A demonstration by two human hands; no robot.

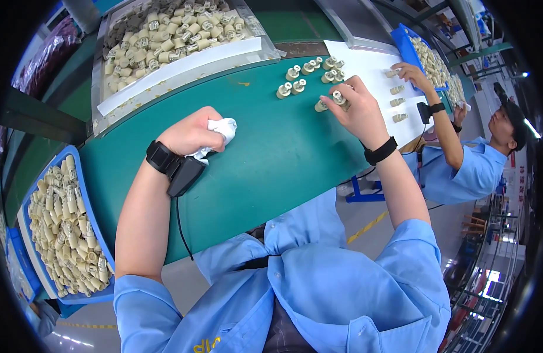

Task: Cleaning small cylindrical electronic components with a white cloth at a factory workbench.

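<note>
My left hand point(192, 134) is closed round a crumpled white cloth point(224, 129) above the green work surface point(260, 170). At the far right of that surface, my right hand point(361, 112) has its thumb and fingers closed about a small beige cylindrical fitting point(338, 97) with a metal-looking end. A second beige fitting point(321, 106) shows beside the thumb; whether the hand touches it I cannot tell. Just beyond, several like fittings point(298, 86) stand upright in a loose group. Both wrists wear black bands, and the left one carries a black box with a cable.
A metal-edged tray point(183, 67) heaped with fittings lies at the far left. A blue bin point(110, 250) full of them stands at near left. On the right, a co-worker's hand point(414, 75) reaches over a white sheet point(377, 70) with fittings, near another blue bin point(404, 44).
</note>
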